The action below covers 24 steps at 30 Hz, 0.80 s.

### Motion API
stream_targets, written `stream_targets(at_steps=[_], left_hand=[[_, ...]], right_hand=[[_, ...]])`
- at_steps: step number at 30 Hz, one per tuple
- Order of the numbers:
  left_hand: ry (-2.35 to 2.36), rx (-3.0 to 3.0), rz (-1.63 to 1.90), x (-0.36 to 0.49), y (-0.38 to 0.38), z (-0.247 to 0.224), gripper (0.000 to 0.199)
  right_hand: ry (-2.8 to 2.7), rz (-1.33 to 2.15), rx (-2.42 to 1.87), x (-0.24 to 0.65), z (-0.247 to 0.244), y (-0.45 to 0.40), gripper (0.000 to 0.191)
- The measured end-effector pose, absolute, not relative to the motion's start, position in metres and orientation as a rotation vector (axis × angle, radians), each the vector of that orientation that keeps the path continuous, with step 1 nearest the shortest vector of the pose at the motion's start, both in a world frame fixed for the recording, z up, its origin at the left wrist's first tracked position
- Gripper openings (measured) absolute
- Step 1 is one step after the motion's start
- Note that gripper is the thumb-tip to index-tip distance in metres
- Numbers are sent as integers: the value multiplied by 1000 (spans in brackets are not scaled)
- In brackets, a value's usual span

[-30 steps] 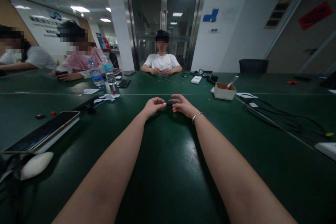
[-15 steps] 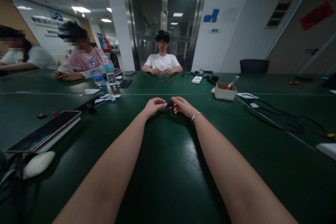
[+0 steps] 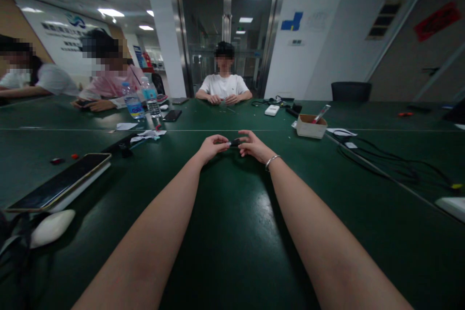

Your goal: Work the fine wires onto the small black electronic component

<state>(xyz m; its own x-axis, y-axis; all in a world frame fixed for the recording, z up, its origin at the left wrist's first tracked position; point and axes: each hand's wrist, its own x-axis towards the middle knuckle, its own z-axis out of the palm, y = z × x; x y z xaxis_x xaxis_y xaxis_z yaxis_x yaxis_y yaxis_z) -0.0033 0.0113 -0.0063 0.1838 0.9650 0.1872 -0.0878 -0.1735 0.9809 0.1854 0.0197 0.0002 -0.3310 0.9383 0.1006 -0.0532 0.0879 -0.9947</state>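
Above the green table, my left hand pinches a small black object with a silvery end between thumb and fingers. Its exact kind is too small to make out. My right hand, with a silver bangle at the wrist, is at the black end of this object. Its index finger is raised and its fingers are spread apart. Whether the right thumb touches the black end, I cannot tell.
A phone on a white box and a white rounded object lie at left. Water bottles stand further back. On the right are a small box with a pen-like item and black cables. A person sits opposite.
My right hand's fingers have opened from their grip on the black end, with the index finger lifting away. My left hand keeps its pinch in nearly the same place.
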Motion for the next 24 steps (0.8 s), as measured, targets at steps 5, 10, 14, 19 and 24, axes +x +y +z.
stream_targets(at_steps=[5,10,14,19,24], left_hand=[[918,1365,1230,-4,12,-7,34],[926,1359,1239,-4,11,-6,34],[928,1358,1234,-3,9,-4,32],[931,1355,1235,-4,10,-5,33],[930,1348,1241,-4,10,-5,32]], right_hand=[[-1428,1423,-972,187,2,18,25],[-1446,1430,-841,190,3,16,53],[-1377,1442,-916,189,2,17,42],[-1460,1428,-924,186,1,18,33],[-1419,1438,-925,187,1,18,30]])
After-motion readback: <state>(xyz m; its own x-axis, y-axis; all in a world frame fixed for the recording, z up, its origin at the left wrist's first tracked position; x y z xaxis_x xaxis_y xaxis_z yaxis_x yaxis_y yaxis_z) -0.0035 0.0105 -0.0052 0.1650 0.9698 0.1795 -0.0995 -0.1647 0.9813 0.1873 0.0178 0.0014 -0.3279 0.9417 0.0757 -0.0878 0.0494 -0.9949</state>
